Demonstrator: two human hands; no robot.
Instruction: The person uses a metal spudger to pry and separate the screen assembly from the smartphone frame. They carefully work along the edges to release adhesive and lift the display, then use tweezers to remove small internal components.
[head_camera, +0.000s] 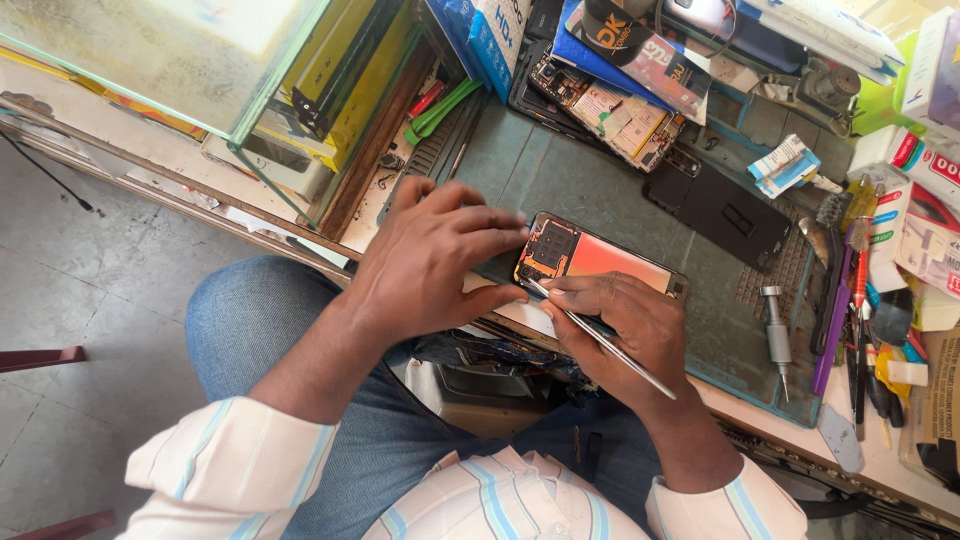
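- The phone (600, 262) lies opened, back cover off, at the centre of the frame: dark board and small parts at its left end, a flat orange-red panel filling the rest.
- The left hand (432, 262), left of centre, rests on the phone's left end, fingers spread, fingertips along the upper edge and thumb at the lower corner.
- The right hand (625, 325), just below the phone, pinches thin metal tweezers (600, 340); their tip touches the phone's lower left corner, and the shaft runs down to the right across the hand.
- The phone sits on a grey-green mat (560, 180) covering a cluttered bench.
- Further right lie a black back cover (725, 215), a small metal screwdriver (777, 340), and a row of hand tools (860, 330) at the right edge.
- Grey floor (90, 280) fills the left side.
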